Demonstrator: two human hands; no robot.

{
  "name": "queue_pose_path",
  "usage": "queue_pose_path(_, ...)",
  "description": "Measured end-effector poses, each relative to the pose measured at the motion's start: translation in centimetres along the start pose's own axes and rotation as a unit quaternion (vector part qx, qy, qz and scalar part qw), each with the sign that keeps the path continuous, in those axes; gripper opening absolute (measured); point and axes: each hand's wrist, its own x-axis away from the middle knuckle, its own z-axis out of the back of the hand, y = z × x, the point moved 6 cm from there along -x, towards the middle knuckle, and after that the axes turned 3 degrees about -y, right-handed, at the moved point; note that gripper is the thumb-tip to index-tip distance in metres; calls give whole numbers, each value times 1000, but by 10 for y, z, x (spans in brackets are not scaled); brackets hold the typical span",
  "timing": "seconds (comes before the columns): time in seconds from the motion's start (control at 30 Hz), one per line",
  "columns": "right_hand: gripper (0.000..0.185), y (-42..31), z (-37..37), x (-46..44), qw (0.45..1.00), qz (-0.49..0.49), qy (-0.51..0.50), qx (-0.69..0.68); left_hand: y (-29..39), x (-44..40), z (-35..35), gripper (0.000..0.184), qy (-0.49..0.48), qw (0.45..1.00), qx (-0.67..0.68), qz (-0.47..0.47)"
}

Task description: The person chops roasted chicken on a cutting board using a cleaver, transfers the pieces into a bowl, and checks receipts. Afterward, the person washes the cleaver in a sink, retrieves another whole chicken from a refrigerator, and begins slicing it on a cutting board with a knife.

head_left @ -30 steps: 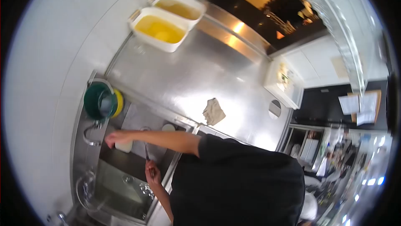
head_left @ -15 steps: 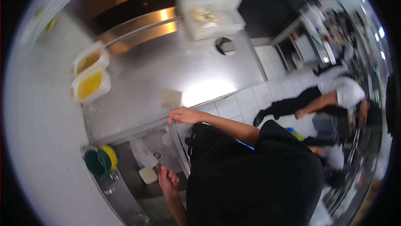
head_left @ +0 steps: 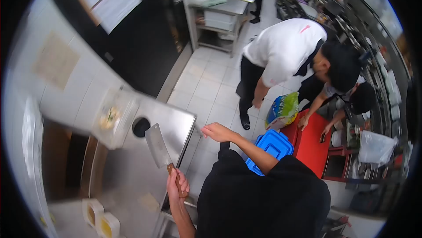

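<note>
My left hand [head_left: 177,185] is closed round the wooden handle of a cleaver [head_left: 158,146]. Its broad metal blade points up and away from me, over a steel counter [head_left: 123,167]. Beyond the blade's tip is a round dark hole [head_left: 141,127] in the counter. My right hand [head_left: 216,130] hangs in the air past the counter's edge, over the tiled floor. Its fingers are loosely bent, and I see nothing held in them.
A clear tub of pale food pieces [head_left: 109,117] stands by the wall. Two white containers with yellowish contents [head_left: 107,225] are at lower left. To the right, a person in white [head_left: 285,51] bends near a colourful bag [head_left: 282,110], a blue lid [head_left: 271,148] and a red surface [head_left: 310,143]. Another person reaches in.
My view has swung right, from the sink and counter toward the aisle and the people. The cleaver has come from above the sink to over the counter, still in my left hand.
</note>
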Motion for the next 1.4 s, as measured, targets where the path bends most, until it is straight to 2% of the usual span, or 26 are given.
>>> queue_pose_path(0.17, 38, 57, 124, 30, 996, 20, 87, -1, 4, -159, -105, 28, -110, 991, 18, 73)
queue_pose_path(0.3, 33, 106, 192, 42, 986, -35, 159, -35, 3, -257, -166, 27, -91, 990, -27, 102)
queue_pose_path(0.33, 31, 116, 209, 43, 984, -80, 154, -47, 2, -280, -176, 27, -88, 990, -41, 104)
queue_pose_path(0.43, 27, 173, 236, 26, 962, -68, 249, -94, 0, -345, -207, 28, -117, 981, -73, 140)
queue_pose_path(0.47, 25, 184, 248, 19, 943, -44, 308, -117, 1, -364, -225, 27, -122, 978, -78, 152)
queue_pose_path(0.57, 25, 178, 296, -6, 931, -140, 278, -191, -1, -430, -261, 26, -121, 971, -102, 180)
queue_pose_path(0.6, 24, 188, 304, -25, 925, -137, 269, -231, 0, -456, -269, 25, -123, 968, -88, 199)
queue_pose_path(0.7, 21, 225, 361, -83, 935, -90, 300, -168, 8, -539, -298, 25, -132, 951, -35, 276)
queue_pose_path(0.73, 20, 251, 381, -103, 918, -9, 384, -97, 11, -566, -308, 25, -145, 945, -19, 294)
queue_pose_path(0.77, 18, 285, 404, -125, 921, -38, 386, -32, 14, -596, -322, 25, -169, 938, -18, 301)
queue_pose_path(0.8, 17, 307, 435, -143, 928, -111, 355, 15, 17, -624, -337, 25, -186, 932, -17, 311)
queue_pose_path(0.83, 17, 335, 461, -160, 906, -80, 405, 97, 27, -645, -343, 25, -193, 925, -16, 328)
queue_pose_path(0.87, 19, 366, 493, -177, 896, -185, 381, 135, 40, -668, -355, 25, -180, 924, -38, 334)
queue_pose_path(0.9, 23, 383, 523, -190, 864, -242, 381, 225, 48, -695, -376, 25, -174, 923, -55, 338)
queue_pose_path(0.93, 26, 418, 549, -208, 859, -283, 334, 267, 58, -714, -390, 25, -162, 922, -71, 343)
queue_pose_path(0.97, 28, 457, 572, -227, 848, -319, 286, 310, 70, -731, -407, 25, -166, 917, -96, 349)
queue_pose_path(1.07, 33, 537, 606, -262, 864, -363, 116, 330, 89, -780, -438, 27, -175, 889, -196, 374)
queue_pose_path(1.13, 36, 585, 599, -270, 879, -384, 36, 281, 98, -812, -468, 29, -186, 867, -271, 375)
queue_pose_path(1.2, 44, 667, 553, -274, 869, -422, -20, 258, 106, -837, -501, 32, -216, 836, -316, 393)
queue_pose_path(1.23, 44, 694, 528, -272, 858, -450, -90, 230, 107, -849, -516, 32, -233, 823, -325, 404)
queue_pose_path(1.27, 43, 681, 516, -262, 846, -452, -145, 242, 109, -858, -536, 32, -245, 813, -326, 416)
queue_pose_path(1.3, 45, 681, 502, -256, 843, -466, -157, 221, 111, -870, -559, 32, -259, 801, -330, 428)
queue_pose_path(1.33, 45, 699, 483, -258, 842, -437, -108, 297, 110, -883, -580, 31, -262, 789, -335, 444)
queue_pose_path(1.37, 43, 667, 496, -254, 828, -434, -106, 339, 106, -896, -603, 31, -265, 782, -334, 455)
queue_pose_path(1.4, 39, 683, 493, -266, 801, -471, -151, 337, 100, -911, -629, 31, -280, 776, -338, 453)
